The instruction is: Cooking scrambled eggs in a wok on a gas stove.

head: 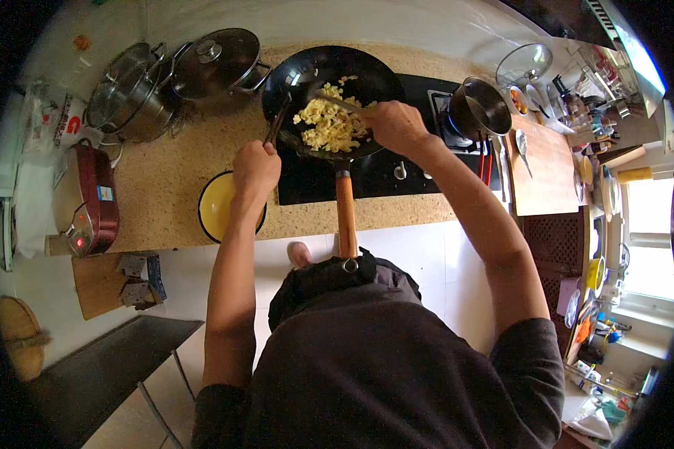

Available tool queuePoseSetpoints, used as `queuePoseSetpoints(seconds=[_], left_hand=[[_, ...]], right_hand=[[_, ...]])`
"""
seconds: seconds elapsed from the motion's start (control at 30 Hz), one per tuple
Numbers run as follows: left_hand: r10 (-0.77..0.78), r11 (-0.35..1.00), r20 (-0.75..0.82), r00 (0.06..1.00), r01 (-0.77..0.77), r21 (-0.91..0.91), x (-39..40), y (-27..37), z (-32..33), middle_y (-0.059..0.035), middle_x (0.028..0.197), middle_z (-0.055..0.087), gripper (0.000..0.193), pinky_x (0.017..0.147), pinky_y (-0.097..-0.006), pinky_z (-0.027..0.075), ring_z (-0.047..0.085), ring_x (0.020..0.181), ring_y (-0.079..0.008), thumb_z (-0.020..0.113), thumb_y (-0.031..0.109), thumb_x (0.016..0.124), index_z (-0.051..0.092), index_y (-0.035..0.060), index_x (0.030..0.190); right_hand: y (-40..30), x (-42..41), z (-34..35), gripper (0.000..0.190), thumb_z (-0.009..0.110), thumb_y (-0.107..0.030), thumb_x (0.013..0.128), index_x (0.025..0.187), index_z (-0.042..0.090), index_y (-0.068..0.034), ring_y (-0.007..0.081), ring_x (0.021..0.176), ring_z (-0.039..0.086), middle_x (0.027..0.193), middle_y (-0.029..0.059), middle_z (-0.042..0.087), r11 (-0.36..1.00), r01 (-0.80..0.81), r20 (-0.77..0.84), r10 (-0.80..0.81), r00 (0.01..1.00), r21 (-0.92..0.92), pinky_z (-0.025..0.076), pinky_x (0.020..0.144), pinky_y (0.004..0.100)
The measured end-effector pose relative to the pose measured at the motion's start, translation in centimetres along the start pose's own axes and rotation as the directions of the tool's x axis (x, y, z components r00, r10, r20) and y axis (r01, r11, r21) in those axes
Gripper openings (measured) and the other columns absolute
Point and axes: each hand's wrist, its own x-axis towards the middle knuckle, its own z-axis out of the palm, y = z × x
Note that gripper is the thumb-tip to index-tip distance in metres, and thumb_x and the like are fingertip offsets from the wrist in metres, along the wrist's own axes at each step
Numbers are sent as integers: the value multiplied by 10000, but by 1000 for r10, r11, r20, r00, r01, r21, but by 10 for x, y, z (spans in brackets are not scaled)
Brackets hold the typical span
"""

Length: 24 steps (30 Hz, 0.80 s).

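In the head view, a dark wok [314, 59] with a wooden handle [346, 213] holds yellow scrambled egg pieces [331, 126]. My left hand [256, 168] grips a slim dark utensil [279, 119] whose far end reaches over the wok's left rim; its exact kind is unclear. Over the wok's right side, my right hand [396, 128] is closed around a long thin utensil [338, 102], with its tip among the egg. Beneath my left forearm stands a yellow bowl [216, 205] with a dark rim, partly covered by the arm.
Right of the wok, a saucepan [480, 109] sits over a blue flame on the black hob [309, 182]. A wooden cutting board [545, 174] bears a spoon [522, 149]. At left are a lidded pot [216, 62], a steel pot [129, 101] and a red appliance [98, 202].
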Motion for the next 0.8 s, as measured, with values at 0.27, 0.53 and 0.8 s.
queuePoseSetpoints(seconds=[0.27,0.53,0.8], left_hand=[[13,998,177,984,-22,52,-2,6,5,-268,906,651,321,793,-463,514,639,883,-398,497,223,916,664,-51,892],[93,991,236,967,-113,73,-6,22,4,-256,898,652,303,803,-474,500,632,881,-411,513,210,896,659,-55,875],[181,976,258,949,-205,68,-10,34,3,-254,876,647,296,792,-475,498,632,867,-407,495,196,896,661,-46,858]], right_hand=[[27,-61,-29,163,632,-154,865,977,726,-83,208,702,683,754,163,686,861,-180,186,101,977,476,510,621,336],[24,-88,-28,192,620,-141,865,1027,711,-93,267,688,680,756,166,680,878,-164,119,122,985,449,516,622,360],[33,-102,-21,190,609,-130,862,1018,712,-92,265,636,671,730,172,664,928,-78,102,44,994,365,509,592,363]])
